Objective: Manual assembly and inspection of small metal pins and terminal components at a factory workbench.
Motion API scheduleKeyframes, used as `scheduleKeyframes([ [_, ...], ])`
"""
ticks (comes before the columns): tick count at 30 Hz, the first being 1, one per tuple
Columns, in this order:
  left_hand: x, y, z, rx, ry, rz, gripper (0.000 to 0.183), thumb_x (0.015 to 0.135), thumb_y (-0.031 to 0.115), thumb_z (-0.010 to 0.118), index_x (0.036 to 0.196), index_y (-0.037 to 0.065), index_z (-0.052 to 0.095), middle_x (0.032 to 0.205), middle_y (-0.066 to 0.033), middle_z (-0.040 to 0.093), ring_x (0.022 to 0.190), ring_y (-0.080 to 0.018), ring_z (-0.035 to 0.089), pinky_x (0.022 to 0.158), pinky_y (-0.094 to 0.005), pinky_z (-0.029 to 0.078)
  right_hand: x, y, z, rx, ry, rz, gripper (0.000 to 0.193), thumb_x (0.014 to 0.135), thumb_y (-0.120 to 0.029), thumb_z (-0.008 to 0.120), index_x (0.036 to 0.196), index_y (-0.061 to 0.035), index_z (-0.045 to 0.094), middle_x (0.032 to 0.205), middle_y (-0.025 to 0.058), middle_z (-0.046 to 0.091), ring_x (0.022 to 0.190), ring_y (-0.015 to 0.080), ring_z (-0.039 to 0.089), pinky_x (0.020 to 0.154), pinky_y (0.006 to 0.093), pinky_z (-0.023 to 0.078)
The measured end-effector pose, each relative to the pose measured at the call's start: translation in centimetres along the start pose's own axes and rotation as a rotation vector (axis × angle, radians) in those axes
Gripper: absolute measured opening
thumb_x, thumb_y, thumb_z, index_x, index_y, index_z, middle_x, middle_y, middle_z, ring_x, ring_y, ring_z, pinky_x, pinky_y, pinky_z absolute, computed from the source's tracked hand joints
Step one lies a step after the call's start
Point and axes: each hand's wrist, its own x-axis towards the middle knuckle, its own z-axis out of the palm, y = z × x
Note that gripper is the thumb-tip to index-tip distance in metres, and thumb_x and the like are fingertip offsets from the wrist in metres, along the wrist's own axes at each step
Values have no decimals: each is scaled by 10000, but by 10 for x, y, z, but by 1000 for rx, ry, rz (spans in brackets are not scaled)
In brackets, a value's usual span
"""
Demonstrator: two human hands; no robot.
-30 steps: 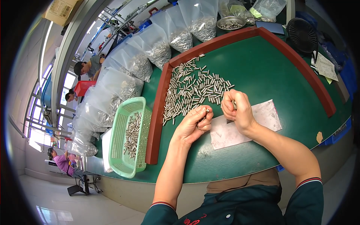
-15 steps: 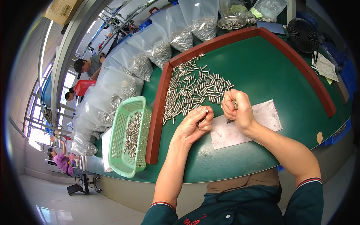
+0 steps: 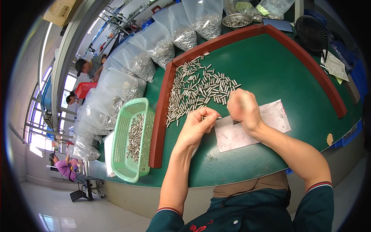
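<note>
My left hand [image 3: 199, 125] is closed in a pinch, and a small metal pin [image 3: 219, 117] shows at its fingertips. Beside it my right hand [image 3: 245, 110] is curled into a fist, partly blurred. A dark tip [image 3: 235, 122] pokes out below that fist; the rest of what it grips is hidden. Under and beside the right hand lies a stained whitish cloth [image 3: 255, 131] on the green tabletop [image 3: 301, 92]. Just beyond both hands spreads a heap of short shiny metal pins [image 3: 199, 89].
A reddish-brown wooden rail [image 3: 161, 116] borders the work area. Left of it stands a light green plastic basket [image 3: 124, 154] with pins inside. Clear bags of pins [image 3: 160, 50] line the far left. A metal bowl [image 3: 236, 21] and black fan [image 3: 311, 34] sit at the back. People [image 3: 89, 69] are farther off.
My left hand has turned, its fingers now pinching toward the right hand. The right fist has rotated, its back showing more. The whole view has shifted slightly.
</note>
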Motion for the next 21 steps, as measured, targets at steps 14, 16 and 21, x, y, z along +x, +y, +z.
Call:
scheduleKeyframes([
  [14, -7, -8, 25, 842, 144, 170, 68, 731, 32, 620, 742, -19, 577, 532, -7, 485, 485, -50, 405, 448, -220, 339, -4, -3, 4, 211, 54, -4, 329, 823, -212, 281, 514, -101, 264, 447, -26, 241, 377, 58, 178, 361, 224, 148],
  [16, -7, -6, 26, 830, 149, 151, 65, 730, 29, 621, 732, -21, 579, 529, -3, 487, 483, -46, 403, 443, -218, 335, -6, -2, 4, 220, 52, 10, 323, 817, -211, 281, 513, -102, 263, 447, -25, 239, 378, 56, 177, 363, 229, 141],
  [21, -6, -9, 25, 806, 163, 133, 62, 724, 19, 626, 705, -24, 586, 517, 6, 487, 477, -36, 395, 430, -213, 324, -6, 3, 3, 236, 77, 6, 317, 810, -208, 284, 512, -103, 262, 443, -24, 238, 377, 57, 175, 364, 231, 137],
])
